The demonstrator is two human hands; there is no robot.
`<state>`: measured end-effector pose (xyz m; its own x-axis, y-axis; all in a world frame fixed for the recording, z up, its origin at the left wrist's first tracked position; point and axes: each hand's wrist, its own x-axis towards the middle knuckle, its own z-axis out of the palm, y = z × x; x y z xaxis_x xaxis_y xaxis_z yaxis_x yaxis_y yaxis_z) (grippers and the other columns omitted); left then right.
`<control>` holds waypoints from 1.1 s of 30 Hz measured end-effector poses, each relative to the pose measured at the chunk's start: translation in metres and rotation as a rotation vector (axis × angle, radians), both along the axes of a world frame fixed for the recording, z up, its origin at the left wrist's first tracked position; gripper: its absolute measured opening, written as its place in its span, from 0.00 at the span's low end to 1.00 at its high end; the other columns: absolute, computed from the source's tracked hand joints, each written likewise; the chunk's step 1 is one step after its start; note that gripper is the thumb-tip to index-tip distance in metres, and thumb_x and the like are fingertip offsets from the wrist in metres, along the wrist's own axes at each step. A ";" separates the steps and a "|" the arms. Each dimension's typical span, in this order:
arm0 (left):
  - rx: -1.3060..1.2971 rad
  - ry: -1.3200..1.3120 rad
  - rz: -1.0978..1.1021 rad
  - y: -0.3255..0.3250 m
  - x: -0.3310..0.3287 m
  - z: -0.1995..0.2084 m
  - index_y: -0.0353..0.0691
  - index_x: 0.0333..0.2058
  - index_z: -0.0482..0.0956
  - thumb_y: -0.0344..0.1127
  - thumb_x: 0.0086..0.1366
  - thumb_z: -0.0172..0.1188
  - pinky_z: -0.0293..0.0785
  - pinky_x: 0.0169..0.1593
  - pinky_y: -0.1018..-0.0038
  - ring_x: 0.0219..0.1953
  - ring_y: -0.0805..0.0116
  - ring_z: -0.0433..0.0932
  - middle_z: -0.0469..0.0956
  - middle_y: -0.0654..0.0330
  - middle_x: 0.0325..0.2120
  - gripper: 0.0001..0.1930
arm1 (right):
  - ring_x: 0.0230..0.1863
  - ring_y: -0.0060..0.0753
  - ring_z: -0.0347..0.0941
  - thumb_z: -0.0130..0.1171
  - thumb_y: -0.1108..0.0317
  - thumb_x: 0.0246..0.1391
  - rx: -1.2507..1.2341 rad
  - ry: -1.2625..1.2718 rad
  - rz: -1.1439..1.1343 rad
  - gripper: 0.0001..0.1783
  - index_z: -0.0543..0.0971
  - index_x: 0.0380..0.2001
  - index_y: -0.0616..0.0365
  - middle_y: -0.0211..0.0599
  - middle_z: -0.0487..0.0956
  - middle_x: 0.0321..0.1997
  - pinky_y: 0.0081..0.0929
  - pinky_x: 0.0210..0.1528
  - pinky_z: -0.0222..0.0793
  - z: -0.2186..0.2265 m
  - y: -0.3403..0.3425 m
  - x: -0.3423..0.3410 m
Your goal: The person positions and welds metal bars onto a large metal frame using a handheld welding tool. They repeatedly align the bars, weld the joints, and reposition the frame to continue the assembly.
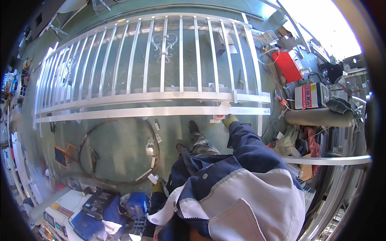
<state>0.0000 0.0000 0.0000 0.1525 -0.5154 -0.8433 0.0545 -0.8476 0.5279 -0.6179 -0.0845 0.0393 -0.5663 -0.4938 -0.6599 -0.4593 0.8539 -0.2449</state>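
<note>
A long metal railing panel [181,96] with upright bars and scroll ornaments stretches across the view before me. Along its near side runs a separate flat metal bar [161,111]. My right hand [230,120], in a yellow-green glove, is closed just below that bar near its right end. Beside its fingers is a small red and white object [217,117]; what the fingers grip is hidden. Low at my left side, my gloved left hand [158,186] is partly covered by my sleeve. A short white block [152,178] shows at its fingertips, seemingly held.
A looped cable [82,154] and scattered offcuts lie on the green floor, near a small wooden stool [64,154]. At left stand a white machine [54,217] and a blue box [136,205]. A red box [287,65] and a gas cylinder [317,118] are at right.
</note>
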 end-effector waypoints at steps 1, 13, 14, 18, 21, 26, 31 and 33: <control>0.000 0.045 0.012 0.009 -0.001 -0.009 0.36 0.44 0.78 0.41 0.58 0.69 0.80 0.38 0.66 0.33 0.60 0.83 0.82 0.57 0.31 0.20 | 0.72 0.58 0.64 0.59 0.51 0.56 -0.001 0.055 -0.042 0.43 0.62 0.69 0.64 0.62 0.67 0.70 0.40 0.74 0.58 0.007 -0.005 -0.014; 0.217 -0.305 -0.117 -0.046 -0.020 0.107 0.35 0.42 0.82 0.41 0.57 0.71 0.78 0.40 0.69 0.36 0.66 0.83 0.84 0.58 0.36 0.19 | 0.65 0.66 0.71 0.66 0.50 0.53 0.013 0.223 -0.260 0.44 0.66 0.66 0.68 0.66 0.75 0.63 0.47 0.68 0.67 -0.021 -0.039 -0.115; 0.293 -0.499 -0.320 -0.096 -0.077 0.171 0.32 0.42 0.83 0.43 0.56 0.72 0.78 0.40 0.69 0.34 0.67 0.83 0.85 0.58 0.35 0.21 | 0.66 0.65 0.71 0.66 0.50 0.53 0.046 0.237 -0.300 0.45 0.65 0.66 0.68 0.65 0.74 0.64 0.46 0.68 0.67 -0.028 -0.032 -0.126; 0.231 -0.398 -0.257 -0.087 -0.049 0.150 0.30 0.44 0.83 0.44 0.60 0.72 0.78 0.41 0.71 0.35 0.69 0.83 0.85 0.59 0.36 0.22 | 0.67 0.62 0.70 0.66 0.46 0.54 0.090 0.182 -0.270 0.45 0.66 0.66 0.67 0.65 0.73 0.65 0.44 0.68 0.67 -0.034 -0.065 -0.118; 0.173 -0.368 -0.245 -0.104 -0.070 0.145 0.31 0.45 0.83 0.43 0.62 0.72 0.78 0.42 0.71 0.36 0.69 0.82 0.85 0.59 0.38 0.21 | 0.66 0.63 0.72 0.65 0.48 0.55 0.176 0.143 -0.306 0.43 0.66 0.65 0.65 0.65 0.75 0.63 0.46 0.68 0.68 -0.052 -0.069 -0.129; 0.134 -0.314 -0.293 -0.149 -0.151 0.185 0.34 0.48 0.82 0.43 0.65 0.72 0.77 0.41 0.72 0.36 0.72 0.82 0.85 0.62 0.39 0.21 | 0.64 0.60 0.73 0.59 0.52 0.58 0.173 0.169 -0.314 0.32 0.73 0.61 0.60 0.59 0.77 0.62 0.45 0.68 0.68 -0.081 -0.058 -0.137; 0.145 -0.272 -0.239 -0.134 -0.147 0.163 0.36 0.49 0.79 0.39 0.64 0.73 0.76 0.35 0.74 0.31 0.73 0.80 0.83 0.62 0.35 0.20 | 0.62 0.60 0.75 0.59 0.51 0.59 0.170 0.158 -0.288 0.29 0.77 0.57 0.59 0.58 0.80 0.59 0.47 0.65 0.70 -0.093 -0.056 -0.141; 0.154 -0.268 -0.231 -0.128 -0.140 0.154 0.36 0.49 0.79 0.39 0.64 0.73 0.76 0.34 0.74 0.30 0.73 0.80 0.83 0.62 0.34 0.20 | 0.59 0.60 0.77 0.59 0.51 0.60 0.150 0.151 -0.286 0.26 0.78 0.55 0.58 0.57 0.81 0.57 0.49 0.63 0.71 -0.095 -0.051 -0.141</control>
<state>-0.1398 -0.1277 0.1537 0.2725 -0.4325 -0.8595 -0.2700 -0.8918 0.3631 -0.7588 -0.1357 -0.0559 -0.7644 -0.2046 -0.6114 -0.2174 0.9746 -0.0544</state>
